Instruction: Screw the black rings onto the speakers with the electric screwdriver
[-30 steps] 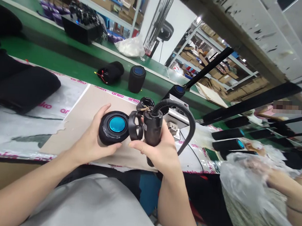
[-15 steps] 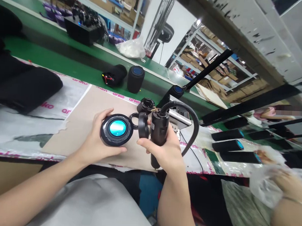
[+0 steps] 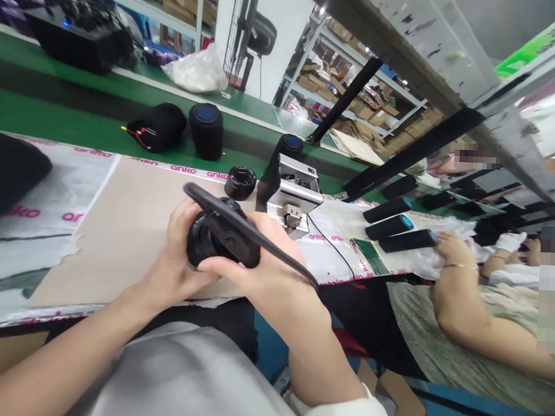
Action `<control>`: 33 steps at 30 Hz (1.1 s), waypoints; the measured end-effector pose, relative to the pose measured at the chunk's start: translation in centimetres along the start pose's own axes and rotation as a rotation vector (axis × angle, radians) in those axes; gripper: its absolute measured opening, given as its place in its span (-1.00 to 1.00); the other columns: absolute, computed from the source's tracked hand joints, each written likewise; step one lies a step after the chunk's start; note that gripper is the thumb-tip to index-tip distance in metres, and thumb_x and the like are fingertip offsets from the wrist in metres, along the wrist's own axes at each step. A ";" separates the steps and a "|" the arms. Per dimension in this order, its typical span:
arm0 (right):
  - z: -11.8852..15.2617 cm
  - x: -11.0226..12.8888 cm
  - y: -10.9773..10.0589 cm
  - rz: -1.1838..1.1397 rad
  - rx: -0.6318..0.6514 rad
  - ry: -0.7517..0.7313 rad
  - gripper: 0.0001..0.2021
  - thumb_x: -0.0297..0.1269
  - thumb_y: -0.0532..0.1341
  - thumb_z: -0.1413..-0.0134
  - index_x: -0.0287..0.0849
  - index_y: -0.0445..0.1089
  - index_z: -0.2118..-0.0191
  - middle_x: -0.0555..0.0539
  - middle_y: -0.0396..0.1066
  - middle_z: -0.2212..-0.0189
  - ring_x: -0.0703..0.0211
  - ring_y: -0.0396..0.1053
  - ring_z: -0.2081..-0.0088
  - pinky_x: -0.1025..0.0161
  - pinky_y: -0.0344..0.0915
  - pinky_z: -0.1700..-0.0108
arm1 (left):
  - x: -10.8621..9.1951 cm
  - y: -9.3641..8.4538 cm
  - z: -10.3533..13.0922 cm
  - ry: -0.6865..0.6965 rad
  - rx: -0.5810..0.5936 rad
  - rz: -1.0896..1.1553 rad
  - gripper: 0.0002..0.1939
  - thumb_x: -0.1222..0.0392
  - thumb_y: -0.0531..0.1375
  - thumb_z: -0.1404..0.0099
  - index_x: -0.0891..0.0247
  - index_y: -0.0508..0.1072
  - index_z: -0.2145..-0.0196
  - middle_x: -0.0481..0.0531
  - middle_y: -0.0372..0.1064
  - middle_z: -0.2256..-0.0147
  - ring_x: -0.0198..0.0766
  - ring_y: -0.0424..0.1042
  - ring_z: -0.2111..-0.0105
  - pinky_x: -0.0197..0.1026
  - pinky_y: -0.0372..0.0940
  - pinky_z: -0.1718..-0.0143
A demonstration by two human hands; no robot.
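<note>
A green conveyor belt (image 3: pixel 79 116) ran past the paper-covered workbench (image 3: pixel 120 225), with metal shelves (image 3: pixel 356 95) of cardboard boxes and a standing fan (image 3: pixel 260 35) beyond.

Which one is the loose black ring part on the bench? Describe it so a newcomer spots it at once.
Start at the brown cardboard sheet covering the bench. At its far edge, just left of the small silver machine, sits the short black ring part. Unlike the tall speaker standing on the green belt behind it, it is squat, hollow in the middle and has no blue top.
</note>
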State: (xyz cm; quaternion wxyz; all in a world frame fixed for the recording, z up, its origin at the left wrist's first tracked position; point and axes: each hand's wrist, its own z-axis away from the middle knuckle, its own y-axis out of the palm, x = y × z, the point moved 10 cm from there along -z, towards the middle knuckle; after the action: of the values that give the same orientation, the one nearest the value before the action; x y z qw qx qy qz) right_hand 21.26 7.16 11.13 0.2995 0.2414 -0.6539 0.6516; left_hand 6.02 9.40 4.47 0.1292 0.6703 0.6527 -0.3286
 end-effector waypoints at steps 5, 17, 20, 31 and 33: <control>-0.2 -0.4 -1.2 -0.204 0.009 -0.042 -0.37 -0.03 0.67 0.04 0.09 0.54 -0.15 0.00 0.56 -0.08 -0.15 0.52 -0.17 -0.19 0.49 -0.33 | -1.1 -0.5 -0.7 0.037 -0.016 -0.050 -0.07 0.08 0.47 -0.41 -0.15 0.11 -0.55 0.27 0.02 -0.55 0.26 0.21 -0.50 0.47 0.23 -0.47; -3.8 -0.9 0.3 -0.583 0.519 -0.535 -0.10 -0.21 0.67 -0.03 0.07 0.34 -0.45 -0.01 0.27 -0.49 -0.04 0.20 -0.55 0.03 0.11 -0.66 | -0.9 -0.8 -0.9 -0.076 -0.033 -0.111 -0.06 0.14 0.58 -0.25 -0.03 0.28 -0.47 0.24 0.28 -0.44 0.18 0.32 -0.45 0.28 0.33 -0.45; -4.2 -0.9 0.6 -0.546 0.519 -0.546 -0.14 -0.15 0.66 -0.05 0.01 0.36 -0.42 -0.05 0.34 -0.45 -0.06 0.25 -0.52 -0.01 0.14 -0.65 | -1.0 -0.5 -0.9 -0.064 -0.037 -0.098 -0.06 0.16 0.58 -0.25 -0.03 0.28 -0.47 0.24 0.31 -0.41 0.19 0.35 -0.43 0.28 0.35 -0.44; -1.0 -2.4 -1.0 -0.682 -0.038 -0.223 -0.26 -0.43 0.69 0.12 0.04 0.52 -0.20 0.02 0.59 -0.16 0.00 0.58 -0.22 0.01 0.44 -0.47 | 0.1 -0.1 0.1 -0.216 -0.043 0.165 0.23 0.19 0.54 -0.27 -0.13 -0.12 -0.61 0.31 0.17 -0.44 0.24 0.28 -0.45 0.49 0.16 -0.49; -0.8 -2.3 0.0 -0.637 -0.020 -0.202 -0.21 -0.41 0.70 0.14 0.09 0.51 -0.24 0.03 0.55 -0.23 -0.04 0.50 -0.32 0.01 0.48 -0.44 | 0.5 -0.2 0.2 -0.254 -0.054 0.182 0.24 0.15 0.57 -0.26 -0.15 -0.11 -0.61 0.30 0.19 -0.44 0.26 0.29 -0.45 0.50 0.15 -0.50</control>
State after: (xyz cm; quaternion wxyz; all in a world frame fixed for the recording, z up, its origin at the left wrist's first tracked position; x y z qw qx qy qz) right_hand 22.92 7.80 9.53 0.4241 0.4941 -0.5782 0.4916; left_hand 5.78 9.68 4.13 0.2581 0.6758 0.5763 -0.3801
